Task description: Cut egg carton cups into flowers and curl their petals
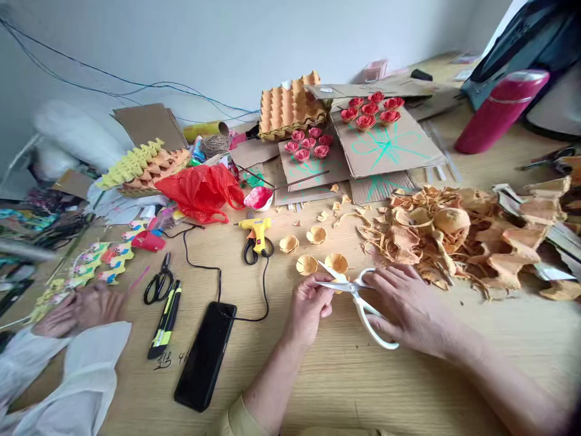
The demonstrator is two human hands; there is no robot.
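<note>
My right hand [406, 309] has its fingers in the handles of a pair of white scissors [370, 321], whose blades stand apart and point left. Close to the blades, my left hand [311, 307] pinches a small orange egg-carton piece [339, 279], mostly hidden behind the scissors and fingers. Just beyond lie cut egg-carton cups, among them a shallow one [307, 264] and a petal-edged one [316, 235]. To the right spreads a heap of orange egg-carton scraps [408, 236].
A yellow glue gun [256, 233], black phone [205, 357], utility knife [164, 321] and black scissors [158, 284] lie left. Red paper flowers [308, 143] stand on cardboard [394, 148] behind. A pink bottle [502, 112] stands right. Another person's hands [86, 309] rest far left.
</note>
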